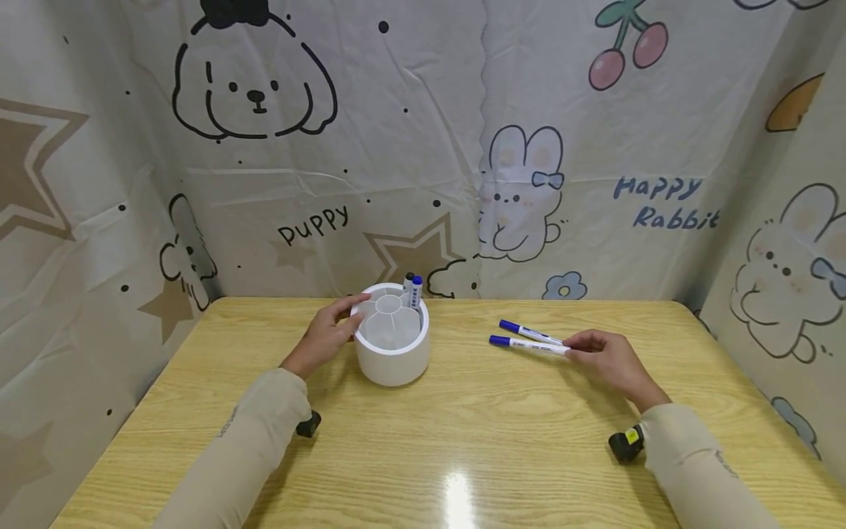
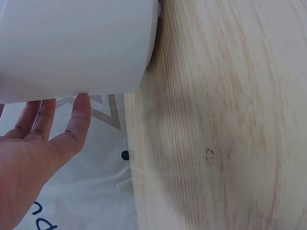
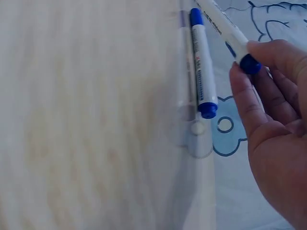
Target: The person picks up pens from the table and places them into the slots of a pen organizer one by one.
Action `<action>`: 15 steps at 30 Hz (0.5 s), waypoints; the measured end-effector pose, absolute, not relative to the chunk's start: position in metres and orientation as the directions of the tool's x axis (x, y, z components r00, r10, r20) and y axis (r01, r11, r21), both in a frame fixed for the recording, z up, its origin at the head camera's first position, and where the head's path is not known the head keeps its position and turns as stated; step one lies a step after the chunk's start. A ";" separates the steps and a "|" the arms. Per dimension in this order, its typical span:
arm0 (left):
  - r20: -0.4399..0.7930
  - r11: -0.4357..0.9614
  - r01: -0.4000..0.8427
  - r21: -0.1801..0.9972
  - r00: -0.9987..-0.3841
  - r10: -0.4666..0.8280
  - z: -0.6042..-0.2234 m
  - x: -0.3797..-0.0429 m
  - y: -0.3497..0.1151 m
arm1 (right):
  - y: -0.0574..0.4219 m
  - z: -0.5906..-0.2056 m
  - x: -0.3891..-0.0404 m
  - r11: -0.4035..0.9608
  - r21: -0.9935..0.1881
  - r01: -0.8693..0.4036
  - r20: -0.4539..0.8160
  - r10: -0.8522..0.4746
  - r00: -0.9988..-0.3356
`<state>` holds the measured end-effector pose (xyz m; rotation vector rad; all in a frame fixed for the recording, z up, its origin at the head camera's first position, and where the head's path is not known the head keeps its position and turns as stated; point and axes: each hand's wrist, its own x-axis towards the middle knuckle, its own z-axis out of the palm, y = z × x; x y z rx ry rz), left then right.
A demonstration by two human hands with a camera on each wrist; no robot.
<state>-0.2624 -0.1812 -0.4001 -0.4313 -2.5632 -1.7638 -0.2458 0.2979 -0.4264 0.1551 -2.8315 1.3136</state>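
A round white pen holder (image 1: 394, 367) with divided compartments stands on the table. Thumb and fingers of my left hand (image 1: 326, 334) hold its left side at the rim; in the left wrist view the thumb touches the holder's wall (image 2: 76, 52). A blue-capped marker (image 1: 416, 294) and a dark-capped marker (image 1: 408, 279) stand in a back right compartment. On the right, my right hand (image 1: 611, 361) pinches the blue end of a white marker (image 3: 225, 28), tilted up from the table. Beside it another blue-and-white marker (image 3: 204, 72) lies flat.
The wooden table (image 1: 423, 455) has a glossy, reflecting surface. Printed curtains (image 1: 410, 162) hang behind it and along both sides. A small black wrist camera (image 1: 626, 444) sits at the right cuff.
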 end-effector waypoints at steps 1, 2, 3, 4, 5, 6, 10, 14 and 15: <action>0.156 0.331 0.226 0.916 -0.962 0.225 -0.400 -0.262 -0.181 | 0.298 -0.424 -0.246 0.627 -0.774 -0.088 0.057 -0.069 -0.996; 0.157 0.332 0.226 0.916 -0.962 0.224 -0.400 -0.263 -0.180 | 0.298 -0.422 -0.246 0.608 -0.790 -0.083 0.061 -0.057 -0.996; 0.158 0.332 0.228 0.915 -0.962 0.224 -0.400 -0.263 -0.180 | 0.298 -0.420 -0.246 0.587 -0.806 -0.078 0.063 -0.046 -0.997; 0.159 0.331 0.227 0.916 -0.962 0.221 -0.400 -0.263 -0.180 | 0.298 -0.418 -0.246 0.565 -0.822 -0.075 0.066 -0.037 -0.997; 0.162 0.328 0.228 0.917 -0.962 0.218 -0.400 -0.263 -0.179 | 0.298 -0.416 -0.246 0.541 -0.838 -0.077 0.071 -0.030 -0.997; 0.166 0.324 0.231 0.918 -0.962 0.215 -0.401 -0.263 -0.179 | 0.297 -0.414 -0.246 0.520 -0.851 -0.075 0.074 -0.023 -0.997; 0.189 0.311 0.243 0.919 -0.963 0.193 -0.402 -0.262 -0.178 | 0.294 -0.407 -0.246 0.475 -0.875 -0.090 0.092 -0.019 -0.996; 0.214 0.319 0.264 0.910 -0.959 0.185 -0.401 -0.262 -0.178 | 0.290 -0.400 -0.245 0.463 -0.881 -0.100 0.107 -0.013 -0.994; 0.218 0.325 0.269 0.907 -0.958 0.186 -0.401 -0.262 -0.178 | 0.289 -0.397 -0.245 0.458 -0.883 -0.102 0.111 -0.006 -0.994</action>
